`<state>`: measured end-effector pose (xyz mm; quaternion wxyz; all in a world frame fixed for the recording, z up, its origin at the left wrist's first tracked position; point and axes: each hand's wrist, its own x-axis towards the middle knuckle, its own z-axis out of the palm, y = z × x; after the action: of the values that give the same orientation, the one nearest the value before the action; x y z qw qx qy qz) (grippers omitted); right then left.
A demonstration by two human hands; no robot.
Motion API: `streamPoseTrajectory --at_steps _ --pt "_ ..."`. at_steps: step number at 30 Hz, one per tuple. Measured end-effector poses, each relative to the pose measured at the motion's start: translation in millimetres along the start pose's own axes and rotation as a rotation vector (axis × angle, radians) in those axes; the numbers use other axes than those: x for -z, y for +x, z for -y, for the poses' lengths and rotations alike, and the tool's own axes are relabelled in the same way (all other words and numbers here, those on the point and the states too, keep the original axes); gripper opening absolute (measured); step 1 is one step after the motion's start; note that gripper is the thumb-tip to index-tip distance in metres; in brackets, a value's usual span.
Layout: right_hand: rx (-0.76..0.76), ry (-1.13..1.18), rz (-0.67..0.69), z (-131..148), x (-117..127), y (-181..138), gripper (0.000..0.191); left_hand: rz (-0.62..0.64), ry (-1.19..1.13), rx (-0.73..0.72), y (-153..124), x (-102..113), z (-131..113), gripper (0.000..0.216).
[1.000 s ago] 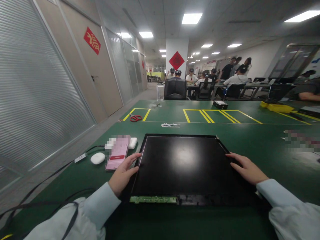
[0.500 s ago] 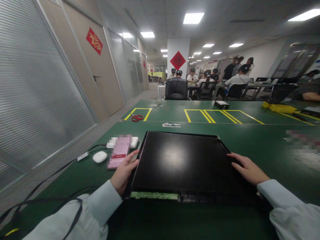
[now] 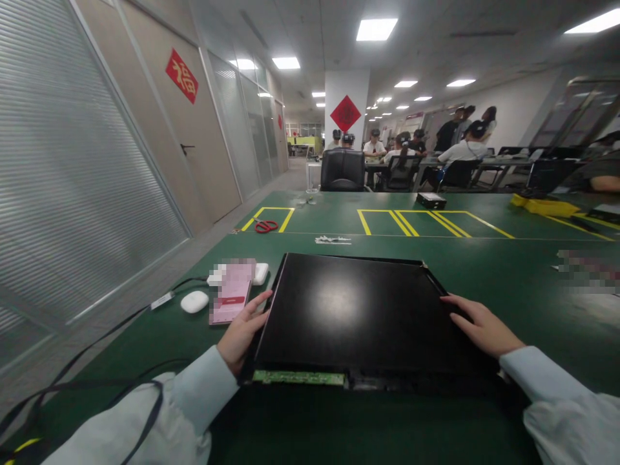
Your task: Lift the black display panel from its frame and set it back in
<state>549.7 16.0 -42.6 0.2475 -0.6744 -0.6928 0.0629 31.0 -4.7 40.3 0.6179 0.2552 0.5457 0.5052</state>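
A black display panel [image 3: 349,316] lies in front of me, its dark screen facing up and reflecting a ceiling light. Along its near edge a strip of green circuit board [image 3: 299,378] is exposed. My left hand [image 3: 243,330] grips the panel's left edge, thumb and fingertips at the rim. On the opposite side my right hand [image 3: 484,325] holds the right edge, with its thumb and a finger over the frame. The undersides of both hands' grips are hidden by the panel.
Left of the panel are a pink-screened phone [image 3: 235,290], a white rounded case [image 3: 194,301] and a black cable [image 3: 111,329]. Red-handled scissors [image 3: 266,226] lie farther off on the green table [image 3: 387,252]. A black box [image 3: 431,201] and yellow tray [image 3: 547,206] stand farther back.
The panel and both hands stay in nearly the same place. Only the camera view has shifted very slightly.
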Motion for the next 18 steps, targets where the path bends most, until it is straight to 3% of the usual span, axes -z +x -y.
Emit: streamPoseTrajectory --at_steps 10,18 --pt "-0.016 -0.005 0.015 3.0 1.9 0.7 0.058 0.077 0.125 0.019 2.8 5.5 5.0 0.033" --pt "-0.029 -0.015 0.028 4.2 2.9 -0.2 0.06 0.139 0.112 0.007 6.1 6.8 5.0 0.046"
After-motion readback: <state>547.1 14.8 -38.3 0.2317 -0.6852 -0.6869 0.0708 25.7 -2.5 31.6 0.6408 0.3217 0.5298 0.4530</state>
